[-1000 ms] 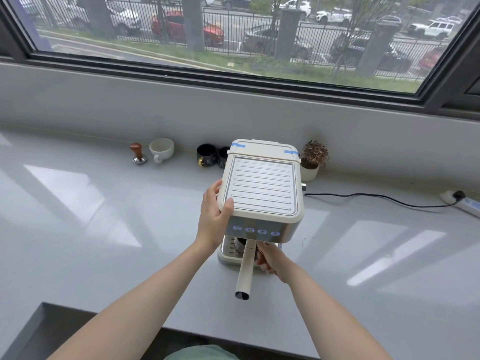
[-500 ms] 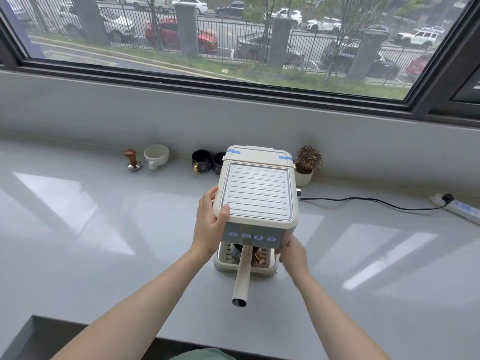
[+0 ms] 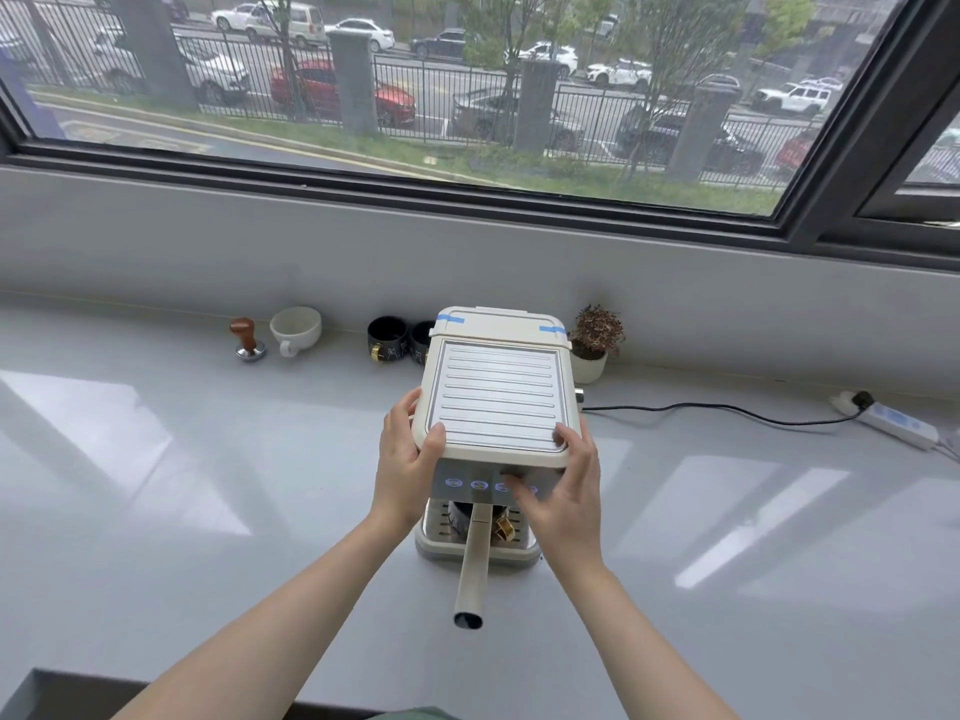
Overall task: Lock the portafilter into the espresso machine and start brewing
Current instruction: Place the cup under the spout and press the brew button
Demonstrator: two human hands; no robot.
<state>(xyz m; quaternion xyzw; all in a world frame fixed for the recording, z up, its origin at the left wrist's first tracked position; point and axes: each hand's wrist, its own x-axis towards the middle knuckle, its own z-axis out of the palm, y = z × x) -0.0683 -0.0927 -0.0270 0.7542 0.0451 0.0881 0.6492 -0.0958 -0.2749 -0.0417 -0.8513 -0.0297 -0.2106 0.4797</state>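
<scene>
A cream espresso machine stands on the grey counter. The portafilter sits under its front, its long cream handle pointing straight toward me. A dark cup with a gold handle rests on the drip tray below. My left hand grips the machine's left top corner. My right hand rests on the right front corner, fingers on the ribbed top and thumb against the row of lit blue buttons.
Along the back wall stand a wooden-topped tamper, a white cup, two black cups and a small potted plant. A black cable runs right to a power strip. The counter's front edge drops off at bottom left.
My right hand let go of the portafilter handle and rose to the machine's right front corner, thumb now on the button row. Left hand kept its hold on the machine.
</scene>
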